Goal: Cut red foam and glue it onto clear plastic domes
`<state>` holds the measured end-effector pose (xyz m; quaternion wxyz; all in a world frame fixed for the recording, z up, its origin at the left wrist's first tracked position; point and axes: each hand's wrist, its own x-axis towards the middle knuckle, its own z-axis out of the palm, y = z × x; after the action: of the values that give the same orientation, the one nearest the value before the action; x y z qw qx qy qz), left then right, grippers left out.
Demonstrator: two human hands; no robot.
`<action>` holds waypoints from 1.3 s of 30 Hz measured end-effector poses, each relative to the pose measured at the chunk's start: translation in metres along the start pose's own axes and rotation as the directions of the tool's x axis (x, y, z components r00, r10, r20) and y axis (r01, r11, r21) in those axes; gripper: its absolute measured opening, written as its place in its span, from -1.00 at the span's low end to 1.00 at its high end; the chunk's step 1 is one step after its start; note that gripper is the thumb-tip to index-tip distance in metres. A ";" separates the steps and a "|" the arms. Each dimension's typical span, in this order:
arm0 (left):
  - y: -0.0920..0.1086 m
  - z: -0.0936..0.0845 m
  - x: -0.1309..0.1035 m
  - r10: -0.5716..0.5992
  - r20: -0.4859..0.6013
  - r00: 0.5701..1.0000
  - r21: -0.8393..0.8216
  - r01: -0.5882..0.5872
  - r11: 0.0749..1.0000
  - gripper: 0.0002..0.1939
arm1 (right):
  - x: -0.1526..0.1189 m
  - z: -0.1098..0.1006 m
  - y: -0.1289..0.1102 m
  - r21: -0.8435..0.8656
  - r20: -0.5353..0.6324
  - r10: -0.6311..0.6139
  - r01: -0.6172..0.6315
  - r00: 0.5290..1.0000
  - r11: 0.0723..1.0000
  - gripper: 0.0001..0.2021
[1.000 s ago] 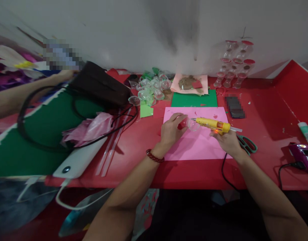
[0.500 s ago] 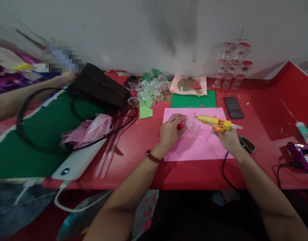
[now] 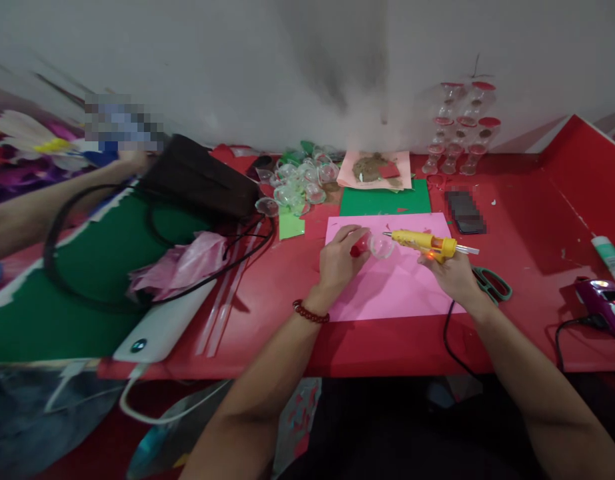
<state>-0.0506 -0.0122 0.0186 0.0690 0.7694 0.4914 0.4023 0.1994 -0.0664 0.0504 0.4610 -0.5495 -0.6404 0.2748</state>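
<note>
My left hand [image 3: 341,259] is closed around a small clear plastic cup [image 3: 382,246] with a red end, tilted so its round rim faces right. In my right hand [image 3: 452,273] is a yellow glue gun [image 3: 421,241], its orange light glowing and a clear glue stick poking out at the back. The nozzle points left, close to the cup's rim; whether it touches I cannot tell. Both are over a pink sheet [image 3: 387,293] on the red table [image 3: 282,300]. The gun's black cord runs down over the table edge.
Several clear plastic cups [image 3: 297,183] are heaped at the back, near a sheet with brown sand [image 3: 370,168]. Joined cups [image 3: 457,130] stand against the wall. Scissors [image 3: 492,283], a phone [image 3: 465,212] and a glue bottle [image 3: 609,257] lie right. A dark bag [image 3: 200,177], power bank [image 3: 162,327] and another person's arm [image 3: 52,203] are left.
The view has shifted slightly. The cup's rim has turned a little in my left hand, and the glue gun stays close beside it.
</note>
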 end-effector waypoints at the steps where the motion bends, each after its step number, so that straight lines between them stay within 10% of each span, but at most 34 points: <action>1: -0.001 0.000 0.000 -0.001 0.001 1.000 -0.004 0.001 1.000 -0.56 | 0.000 0.000 0.001 -0.009 -0.001 -0.006 0.006 1.000 1.000 -0.55; 39: -0.008 -0.005 0.004 0.090 0.041 0.995 0.006 -0.090 0.996 -0.61 | 0.004 0.003 -0.007 -0.067 0.053 -0.098 0.101 0.994 0.993 -0.54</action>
<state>-0.0588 -0.0065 0.0205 0.0579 0.7991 0.4562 0.3874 0.1935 -0.0641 0.0560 0.4387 -0.5256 -0.6873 0.2425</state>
